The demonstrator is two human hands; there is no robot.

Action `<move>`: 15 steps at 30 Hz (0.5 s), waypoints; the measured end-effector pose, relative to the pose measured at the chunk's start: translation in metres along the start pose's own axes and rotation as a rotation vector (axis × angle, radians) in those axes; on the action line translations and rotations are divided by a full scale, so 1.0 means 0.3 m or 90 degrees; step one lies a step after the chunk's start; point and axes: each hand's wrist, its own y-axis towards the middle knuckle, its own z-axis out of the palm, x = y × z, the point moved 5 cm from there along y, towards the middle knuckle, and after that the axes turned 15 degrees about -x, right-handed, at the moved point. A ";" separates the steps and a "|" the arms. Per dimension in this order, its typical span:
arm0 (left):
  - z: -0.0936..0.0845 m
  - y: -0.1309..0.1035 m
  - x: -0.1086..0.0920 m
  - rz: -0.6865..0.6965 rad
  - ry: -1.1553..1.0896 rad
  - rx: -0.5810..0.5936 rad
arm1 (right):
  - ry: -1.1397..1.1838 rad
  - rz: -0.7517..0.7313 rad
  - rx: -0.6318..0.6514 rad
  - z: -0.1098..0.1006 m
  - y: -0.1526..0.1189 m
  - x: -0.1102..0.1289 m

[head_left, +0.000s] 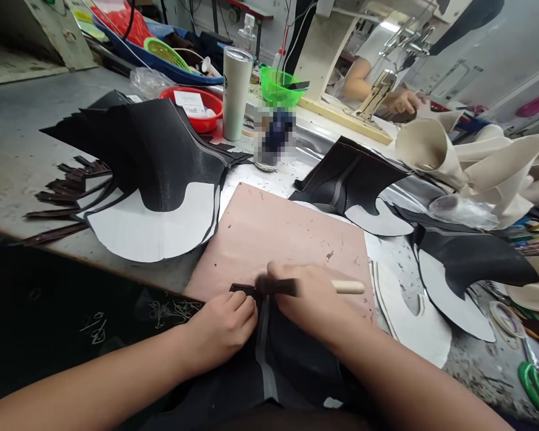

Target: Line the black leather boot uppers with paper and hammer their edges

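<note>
While the right hand (308, 294) clenches a hammer (278, 286), the curled left hand (229, 320) — best kept clear — pins boot upper (299, 341) at the board's (287, 230) near edge.

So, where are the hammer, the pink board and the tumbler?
Hammer (282, 287), head camera: its dark end.
Pink board (287, 236), head camera: bare top surface.
Tumbler (236, 96), head camera: its pale side.

Beyond my right hand (312, 302) I have open room across the pink board (287, 230), until the jar (268, 146) past its far edge. The tall stack of black pieces (161, 149) walls off the far left; white pieces (415, 320) flank the board's right edge. My hammer (348, 287) blocks rightward passage from my left hand (229, 326).
</note>
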 end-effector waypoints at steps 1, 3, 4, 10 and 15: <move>-0.002 0.001 -0.008 -0.004 0.010 0.009 | -0.006 -0.024 0.019 0.003 0.002 0.005; -0.002 0.004 -0.022 -0.020 0.038 0.027 | -0.028 -0.055 0.044 0.006 0.008 0.011; -0.001 0.005 -0.028 -0.027 0.052 0.036 | -0.034 -0.050 0.041 0.003 0.013 0.010; -0.005 0.014 -0.048 -0.051 0.063 0.045 | -0.026 -0.086 0.096 0.015 0.039 0.028; -0.008 0.013 -0.049 -0.064 0.069 0.018 | -0.047 -0.071 0.068 0.005 0.072 0.033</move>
